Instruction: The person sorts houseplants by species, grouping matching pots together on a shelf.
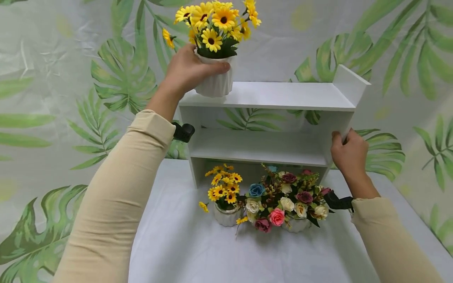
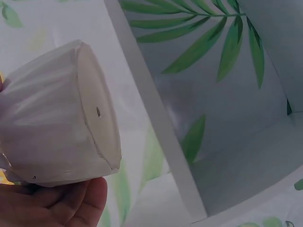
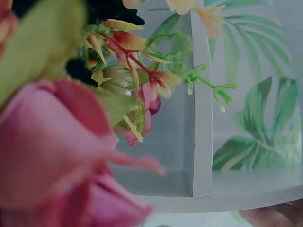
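I see the white ribbed pot of yellow daisies standing upright, its long axis vertical, blooms pointing up, at the left end of the top board of the white shelf unit. My left hand wraps round its wall, thumb across the near side. In the left wrist view the pot's flat base, with a small drain hole, shows beside the shelf's left wall, and my fingers curl under it; whether the base rests on the board I cannot tell. To the right of the pot the top board runs bare as far as the raised end panel. My right hand grips the near edge of the shelf's right side wall, fingers curled round it. The middle shelf lies open below. On the white tabletop, just in front of the unit, stand a second pot of yellow daisies and, touching it on the right, a pot of mixed roses.
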A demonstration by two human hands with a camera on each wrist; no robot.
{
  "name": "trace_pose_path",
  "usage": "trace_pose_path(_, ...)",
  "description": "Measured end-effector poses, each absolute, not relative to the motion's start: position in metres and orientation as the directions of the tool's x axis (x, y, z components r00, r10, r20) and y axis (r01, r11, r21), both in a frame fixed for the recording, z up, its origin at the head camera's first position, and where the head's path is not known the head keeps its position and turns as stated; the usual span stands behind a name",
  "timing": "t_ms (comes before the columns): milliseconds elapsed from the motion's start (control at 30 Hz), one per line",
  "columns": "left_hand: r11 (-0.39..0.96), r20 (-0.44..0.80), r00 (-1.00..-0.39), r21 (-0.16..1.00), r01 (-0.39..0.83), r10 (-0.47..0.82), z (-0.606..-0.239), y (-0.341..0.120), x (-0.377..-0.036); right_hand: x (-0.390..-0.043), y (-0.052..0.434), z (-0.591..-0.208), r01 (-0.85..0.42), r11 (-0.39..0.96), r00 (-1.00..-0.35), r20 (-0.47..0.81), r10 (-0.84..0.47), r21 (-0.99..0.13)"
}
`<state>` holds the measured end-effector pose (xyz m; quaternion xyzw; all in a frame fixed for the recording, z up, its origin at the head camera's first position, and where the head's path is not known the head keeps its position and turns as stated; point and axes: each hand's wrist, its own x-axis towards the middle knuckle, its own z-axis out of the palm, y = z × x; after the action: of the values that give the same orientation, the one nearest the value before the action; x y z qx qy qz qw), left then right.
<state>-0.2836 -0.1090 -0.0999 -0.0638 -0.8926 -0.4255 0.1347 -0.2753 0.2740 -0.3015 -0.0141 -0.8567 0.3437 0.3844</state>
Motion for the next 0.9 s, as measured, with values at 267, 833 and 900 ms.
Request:
trace_pose_path(267, 0.632, 0.215, -0.974, 0.765, 0.122, -0.073, -0.106, -0.108, -0.295, -0.269, 0.275, -0.3, -0.239, 0.768, -0.699, 0.655, 0.288, -0.594)
trace_pose_path(833, 0.503, 0.211, -0.974, 0.853, 0.139, -0.087, -0.134, -0.109, -0.322, -0.269, 0.27, -0.303, -0.209, 0.772, -0.7, 0.643, 0.311, -0.6)
trace_pose_path(900, 0.475, 0.229, -0.97, 0.864, 0.166, -0.078, -0.139, -0.111, -0.324, -0.269, 0.268, -0.303, -0.209, 0.768, -0.71, 0.634, 0.307, -0.606)
